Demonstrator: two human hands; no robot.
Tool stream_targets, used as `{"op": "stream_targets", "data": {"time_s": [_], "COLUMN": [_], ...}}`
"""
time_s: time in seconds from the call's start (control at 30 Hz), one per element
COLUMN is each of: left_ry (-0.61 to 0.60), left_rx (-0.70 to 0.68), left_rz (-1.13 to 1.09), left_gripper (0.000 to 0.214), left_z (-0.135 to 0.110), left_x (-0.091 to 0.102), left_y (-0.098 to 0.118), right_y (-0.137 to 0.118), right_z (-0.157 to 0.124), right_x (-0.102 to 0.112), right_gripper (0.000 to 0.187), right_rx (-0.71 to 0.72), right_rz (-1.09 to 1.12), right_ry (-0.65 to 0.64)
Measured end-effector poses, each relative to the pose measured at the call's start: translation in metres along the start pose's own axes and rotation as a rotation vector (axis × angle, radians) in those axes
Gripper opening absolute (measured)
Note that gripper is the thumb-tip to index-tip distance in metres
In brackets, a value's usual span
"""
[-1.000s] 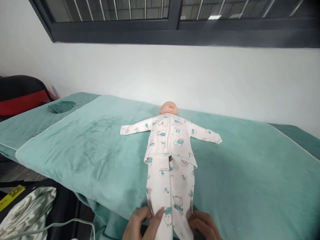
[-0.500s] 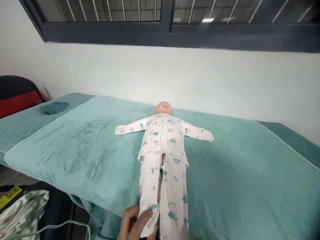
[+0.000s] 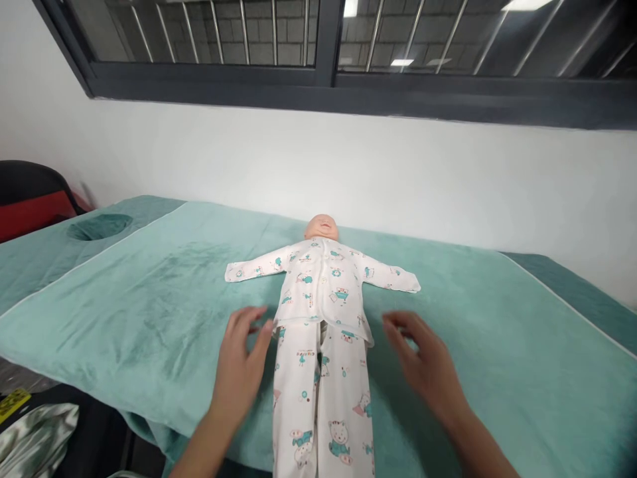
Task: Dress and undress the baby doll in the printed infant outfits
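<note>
A baby doll (image 3: 322,228) lies on its back with arms spread and its head toward the wall. It wears a white long-sleeved shirt (image 3: 326,279) and white trousers (image 3: 343,392), both printed with small animals; the shirt's front is closed and its hem overlaps the waist of the trousers. My left hand (image 3: 242,362) hovers beside the shirt's lower left edge, fingers bent and apart, holding nothing. On the other side, my right hand (image 3: 423,358) hangs above the sheet, a short way from the hem, its fingers curved with a gap inside and nothing in them.
The doll rests on a padded bed with a green sheet (image 3: 478,312) and a face hole (image 3: 100,226) at the left. Behind rise a white wall and a barred window (image 3: 323,79). A red and black chair (image 3: 34,202) and crumpled cloth (image 3: 40,438) are at the left.
My left hand has let go of the trouser leg's lower end and moved up beside the shirt hem. My right hand has come into view on the right. The camera has tilted slightly upward.
</note>
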State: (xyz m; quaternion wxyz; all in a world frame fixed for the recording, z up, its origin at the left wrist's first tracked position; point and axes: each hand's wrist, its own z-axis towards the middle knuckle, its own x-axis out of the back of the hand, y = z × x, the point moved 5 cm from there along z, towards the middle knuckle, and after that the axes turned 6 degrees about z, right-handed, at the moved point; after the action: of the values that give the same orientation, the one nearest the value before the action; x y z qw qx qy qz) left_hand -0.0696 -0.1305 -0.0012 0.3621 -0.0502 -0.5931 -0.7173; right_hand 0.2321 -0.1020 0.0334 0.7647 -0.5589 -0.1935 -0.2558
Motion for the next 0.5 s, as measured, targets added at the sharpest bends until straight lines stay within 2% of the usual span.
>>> {"op": "stream_targets", "data": {"time_s": [0.03, 0.1, 0.2, 0.3, 0.37, 0.5], "left_ry": [-0.051, -0.223, -0.420, -0.397, -0.379, -0.411], "left_rx": [0.085, 0.242, 0.288, 0.348, 0.355, 0.257], "left_rz": [-0.054, -0.194, -0.389, -0.473, -0.507, -0.601], "left_gripper": [0.039, 0.046, 0.046, 0.049, 0.049, 0.044], "left_z": [0.023, 0.055, 0.072, 0.077, 0.086, 0.114], "left_x": [-0.009, -0.031, -0.054, -0.061, -0.066, -0.085], "left_y": [0.003, 0.010, 0.027, 0.030, 0.032, 0.043], "right_y": [0.008, 0.019, 0.019, 0.013, 0.013, 0.022], "right_z": [0.026, 0.066, 0.091, 0.093, 0.096, 0.117], "right_x": [-0.006, -0.029, -0.055, -0.066, -0.066, -0.062], "right_gripper": [0.035, 0.049, 0.055, 0.054, 0.055, 0.053], "right_rx": [-0.072, -0.180, -0.202, -0.219, -0.258, -0.241], "right_rz": [-0.019, -0.028, 0.155, 0.398, 0.444, 0.456], "right_ry": [0.000, -0.125, -0.156, -0.101, -0.069, 0.011]}}
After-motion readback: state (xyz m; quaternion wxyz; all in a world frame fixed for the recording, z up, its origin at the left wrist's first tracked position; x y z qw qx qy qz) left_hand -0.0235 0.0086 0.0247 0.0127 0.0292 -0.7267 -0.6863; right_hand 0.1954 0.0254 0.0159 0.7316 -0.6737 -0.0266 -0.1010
